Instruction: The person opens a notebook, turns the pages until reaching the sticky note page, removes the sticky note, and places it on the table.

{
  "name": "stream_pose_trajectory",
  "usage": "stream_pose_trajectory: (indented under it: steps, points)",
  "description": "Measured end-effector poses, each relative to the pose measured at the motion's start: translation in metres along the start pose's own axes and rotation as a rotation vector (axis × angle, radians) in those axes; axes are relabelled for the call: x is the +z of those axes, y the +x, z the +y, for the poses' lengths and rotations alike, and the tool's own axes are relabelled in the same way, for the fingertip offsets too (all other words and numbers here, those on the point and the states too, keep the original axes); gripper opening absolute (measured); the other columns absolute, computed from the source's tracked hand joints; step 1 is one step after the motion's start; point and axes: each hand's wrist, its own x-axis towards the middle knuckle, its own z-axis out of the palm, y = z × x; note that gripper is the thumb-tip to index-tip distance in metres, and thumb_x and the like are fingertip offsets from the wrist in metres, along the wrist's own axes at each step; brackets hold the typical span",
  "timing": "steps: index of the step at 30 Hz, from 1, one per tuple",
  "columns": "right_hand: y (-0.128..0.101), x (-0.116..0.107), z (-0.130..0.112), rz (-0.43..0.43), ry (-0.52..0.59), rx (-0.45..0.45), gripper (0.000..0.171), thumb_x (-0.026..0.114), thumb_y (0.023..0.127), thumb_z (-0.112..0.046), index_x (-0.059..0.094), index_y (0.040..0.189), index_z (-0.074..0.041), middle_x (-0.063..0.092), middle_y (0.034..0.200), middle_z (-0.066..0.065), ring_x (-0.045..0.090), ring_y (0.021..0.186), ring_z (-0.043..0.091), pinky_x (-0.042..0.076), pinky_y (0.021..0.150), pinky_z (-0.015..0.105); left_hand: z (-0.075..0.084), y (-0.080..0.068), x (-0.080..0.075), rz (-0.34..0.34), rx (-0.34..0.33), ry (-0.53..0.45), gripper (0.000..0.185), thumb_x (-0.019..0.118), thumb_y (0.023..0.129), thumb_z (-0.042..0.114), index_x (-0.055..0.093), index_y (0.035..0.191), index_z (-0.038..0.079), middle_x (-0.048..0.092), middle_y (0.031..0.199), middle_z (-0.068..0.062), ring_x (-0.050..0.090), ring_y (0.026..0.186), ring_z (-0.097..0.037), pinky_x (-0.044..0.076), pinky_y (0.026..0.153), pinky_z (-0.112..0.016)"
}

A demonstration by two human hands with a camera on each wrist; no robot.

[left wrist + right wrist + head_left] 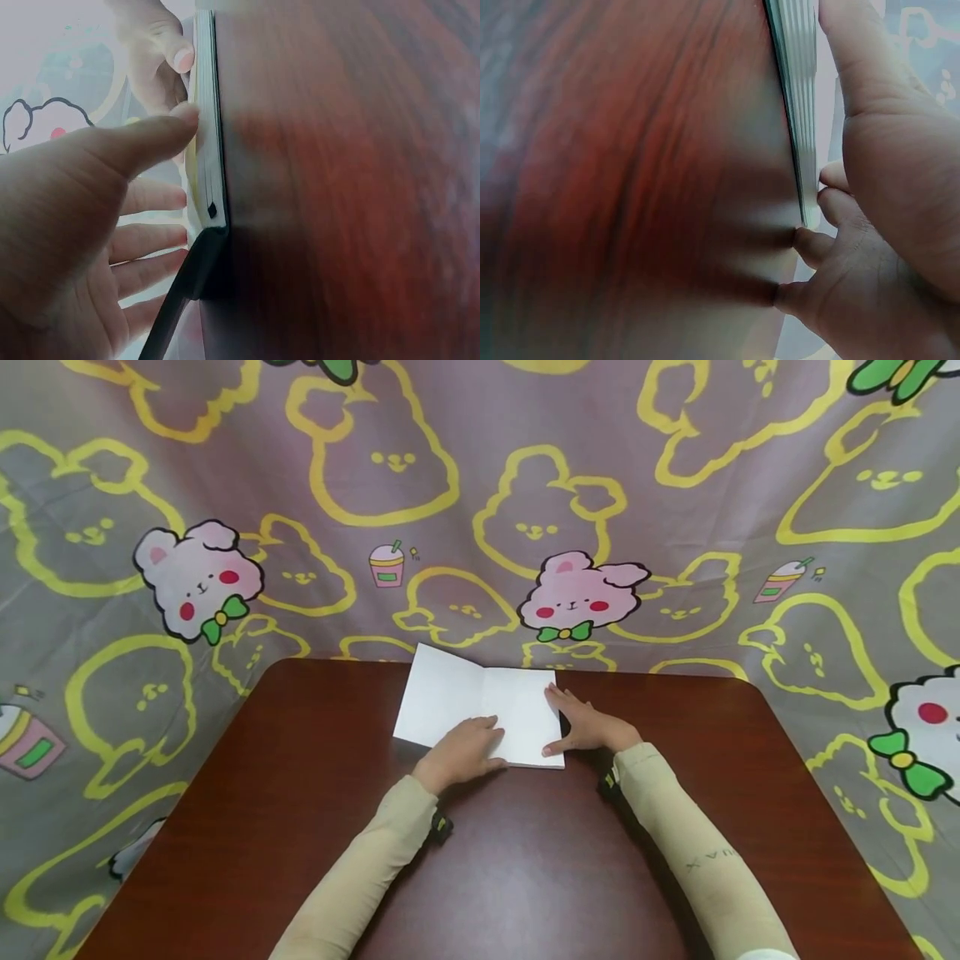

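Both sleeves (360, 877) reach to an open book (480, 706) on the table (300, 827): left hand (457, 752) and right hand (588, 727) press flat-fingered on its page. Light, bendy; likely best gripped at the edge.

book's (480, 710) near edge under hands, blurred tabletop (630, 187)

A dark brown wooden table (300, 827) fills the lower half. Behind it, from nine to three o'clock, hangs a grey curtain (480, 485) printed with yellow outlines and pink rabbits.
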Motion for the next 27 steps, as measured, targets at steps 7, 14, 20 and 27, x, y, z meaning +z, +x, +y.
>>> stream_pose_trajectory:
  steps: [7, 14, 20, 27]
  points:
    - [-0.002, -0.002, -0.001, 0.014, 0.023, -0.026, 0.123, 0.084, 0.080, -0.050, 0.007, 0.162, 0.000, 0.003, 0.170, 0.021, 0.001, 0.155, 0.046, 0.007, 0.117, 0.074, 0.000, 0.000, -0.002, -0.013, 0.004, -0.006, 0.042, 0.068, 0.097, 0.041, 0.067, 0.117, 0.004, 0.059, 0.142, -0.022, 0.058, 0.128, -0.036, 0.042, 0.113, -0.047]
    - [-0.005, -0.003, 0.004, 0.011, 0.021, -0.038, 0.122, 0.083, 0.080, -0.051, 0.009, 0.162, 0.000, 0.004, 0.170, 0.021, 0.003, 0.156, 0.044, 0.009, 0.119, 0.071, 0.002, -0.001, -0.002, -0.020, -0.013, -0.056, 0.034, 0.068, 0.098, 0.037, 0.068, 0.110, 0.005, 0.058, 0.143, -0.021, 0.056, 0.131, -0.036, 0.040, 0.115, -0.046]
    - [-0.007, -0.002, 0.009, 0.024, 0.042, -0.068, 0.122, 0.086, 0.078, -0.048, 0.012, 0.161, 0.002, 0.007, 0.170, 0.022, 0.006, 0.157, 0.041, 0.015, 0.123, 0.061, 0.002, -0.002, -0.003, -0.051, -0.034, -0.106, 0.042, 0.068, 0.098, 0.035, 0.067, 0.126, 0.003, 0.056, 0.146, -0.020, 0.052, 0.137, -0.033, 0.037, 0.118, -0.044]
    - [-0.010, -0.003, 0.012, 0.037, 0.060, -0.079, 0.122, 0.088, 0.077, -0.044, 0.014, 0.161, 0.003, 0.008, 0.169, 0.022, 0.008, 0.157, 0.039, 0.017, 0.124, 0.057, 0.001, -0.004, -0.006, -0.040, -0.064, -0.198, 0.046, 0.068, 0.099, 0.030, 0.064, 0.134, 0.001, 0.055, 0.147, -0.019, 0.050, 0.139, -0.033, 0.035, 0.120, -0.043]
